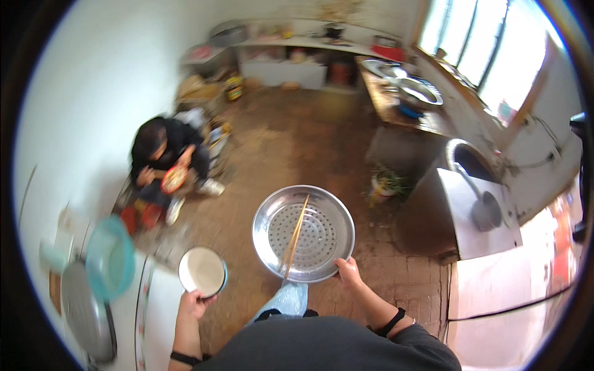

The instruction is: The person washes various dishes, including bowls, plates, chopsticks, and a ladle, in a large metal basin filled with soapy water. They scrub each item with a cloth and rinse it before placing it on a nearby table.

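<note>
My left hand grips the near edge of a white-lined enamel bowl with a blue outside; no contents show in it. In my right hand is a round metal steamer tray with a perforated bottom, held by its lower right rim. A pair of wooden chopsticks lies across the tray, nearly lengthwise from me. Below the tray hangs a light blue plastic sheet or bag, partly hidden by my body.
A person sits low at the left holding a red-rimmed bowl. Near my left are a teal basin and a large pan lid. At right, a ladle rests on a stove ledge; beyond stands a table with metal basins.
</note>
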### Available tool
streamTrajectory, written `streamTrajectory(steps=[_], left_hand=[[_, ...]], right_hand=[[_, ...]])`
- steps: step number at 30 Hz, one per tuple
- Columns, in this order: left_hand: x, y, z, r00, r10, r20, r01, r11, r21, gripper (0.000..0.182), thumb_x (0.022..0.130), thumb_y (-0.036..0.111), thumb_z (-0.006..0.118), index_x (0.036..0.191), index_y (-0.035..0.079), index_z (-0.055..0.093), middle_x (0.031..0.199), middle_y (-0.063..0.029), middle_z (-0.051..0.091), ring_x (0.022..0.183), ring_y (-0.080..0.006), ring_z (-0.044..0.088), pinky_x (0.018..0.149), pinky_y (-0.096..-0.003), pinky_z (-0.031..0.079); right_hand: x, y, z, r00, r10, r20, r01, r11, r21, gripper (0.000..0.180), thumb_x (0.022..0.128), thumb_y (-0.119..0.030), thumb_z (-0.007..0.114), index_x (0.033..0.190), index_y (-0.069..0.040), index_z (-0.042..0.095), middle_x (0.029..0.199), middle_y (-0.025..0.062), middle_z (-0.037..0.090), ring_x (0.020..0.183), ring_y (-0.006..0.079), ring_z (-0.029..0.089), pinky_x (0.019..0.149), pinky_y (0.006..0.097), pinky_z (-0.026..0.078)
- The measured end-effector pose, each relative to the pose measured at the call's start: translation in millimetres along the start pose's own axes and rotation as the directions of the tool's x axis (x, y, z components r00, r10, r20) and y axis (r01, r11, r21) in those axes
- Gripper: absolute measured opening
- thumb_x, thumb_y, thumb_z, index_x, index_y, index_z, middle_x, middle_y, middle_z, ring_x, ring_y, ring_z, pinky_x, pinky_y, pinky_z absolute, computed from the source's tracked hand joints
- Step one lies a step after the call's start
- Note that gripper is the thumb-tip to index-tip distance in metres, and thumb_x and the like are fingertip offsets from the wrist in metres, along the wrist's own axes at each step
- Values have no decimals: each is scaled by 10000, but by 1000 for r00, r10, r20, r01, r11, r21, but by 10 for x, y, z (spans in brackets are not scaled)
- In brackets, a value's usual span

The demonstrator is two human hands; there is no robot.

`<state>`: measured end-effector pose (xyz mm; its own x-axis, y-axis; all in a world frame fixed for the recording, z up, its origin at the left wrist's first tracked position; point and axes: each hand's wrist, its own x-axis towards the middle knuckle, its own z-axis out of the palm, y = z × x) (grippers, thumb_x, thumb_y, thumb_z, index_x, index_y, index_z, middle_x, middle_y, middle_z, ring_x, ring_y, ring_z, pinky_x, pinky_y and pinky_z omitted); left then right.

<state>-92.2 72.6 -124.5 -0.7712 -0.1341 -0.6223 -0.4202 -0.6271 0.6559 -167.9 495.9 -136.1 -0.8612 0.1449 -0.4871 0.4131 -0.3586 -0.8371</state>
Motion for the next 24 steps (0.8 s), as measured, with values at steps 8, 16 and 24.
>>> streamTrajectory(steps=[8, 16, 24], left_hand=[[1997, 556, 2312, 954, -172, 247, 122, 971, 206, 401, 671, -59, 465, 1070, -97, 460, 968, -199, 571, 836, -340, 598, 659, -463, 540], [4042, 1054, 4846, 856, -294, 425, 121, 913, 389, 413, 729, 35, 442, 1131, -62, 439, 1025, -180, 568, 889, -315, 593, 739, -441, 528], [5353, 1696, 6734, 856, -268, 441, 131, 939, 317, 477, 676, 100, 458, 1120, -74, 443, 979, -217, 582, 832, -377, 603, 677, -376, 564]], right_hand=[[1562, -1320, -741, 961, -53, -272, 104, 979, 175, 257, 753, -31, 462, 1003, 6, 509, 847, 112, 585, 680, 210, 587, 548, 348, 506], [3486, -2248, -1217, 910, -80, -407, 237, 906, 351, 268, 775, -21, 422, 1036, 15, 474, 885, 144, 584, 750, 243, 614, 636, 399, 543], [5721, -3457, -1081, 949, -14, -315, 158, 885, 439, 317, 811, -84, 451, 1123, -26, 449, 1001, 133, 576, 875, 263, 594, 724, 452, 508]])
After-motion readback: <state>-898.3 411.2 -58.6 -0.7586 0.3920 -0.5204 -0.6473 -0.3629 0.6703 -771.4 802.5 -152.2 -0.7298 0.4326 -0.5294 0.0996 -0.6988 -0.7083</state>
